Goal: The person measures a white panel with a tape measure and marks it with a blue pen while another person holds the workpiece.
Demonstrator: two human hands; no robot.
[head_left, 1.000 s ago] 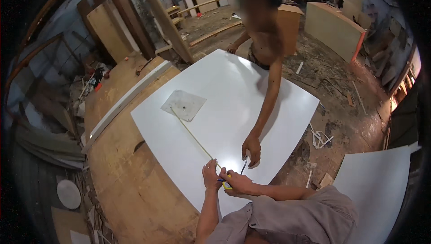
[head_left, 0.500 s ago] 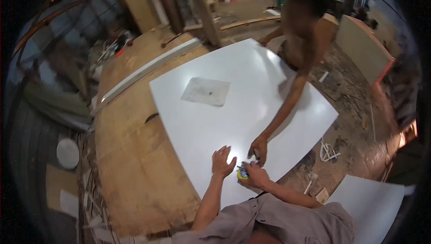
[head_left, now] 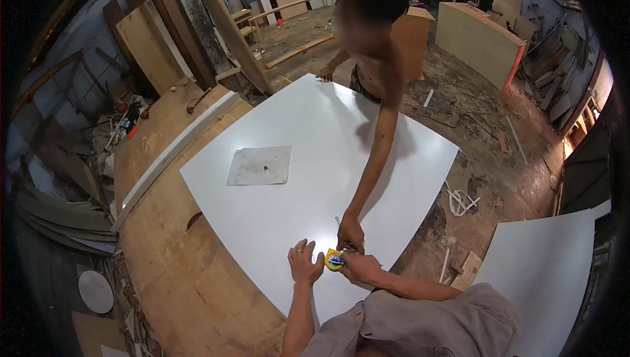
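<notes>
The tape measure (head_left: 333, 258) is at the near end of the white panel (head_left: 275, 219), grasped in the person's right hand (head_left: 362, 268). The left hand (head_left: 304, 265) is just to its left, fingers spread and gripping nothing; whether its thumb touches the case I can't tell. As for how far the work has got, no blade shows drawn out across the panel, which lies in 1 piece, and I can make out no mark on it, so what is finished or left I can't judge. A co-worker's hand (head_left: 351, 233) crowds in right beside the tape measure, a thin thing (head_left: 337, 220) poking out by it, too small to name. The co-worker's forearm (head_left: 369, 183) reaches over the panel's right part, in the way there. A grey sheet (head_left: 252, 165) covers a patch on the left. Farther left, a wooden bench (head_left: 197, 272) carries a long white bar (head_left: 177, 148). Over to the right, pale strips (head_left: 462, 201) litter the floor, and a 2nd panel (head_left: 538, 258) is nearer.
</notes>
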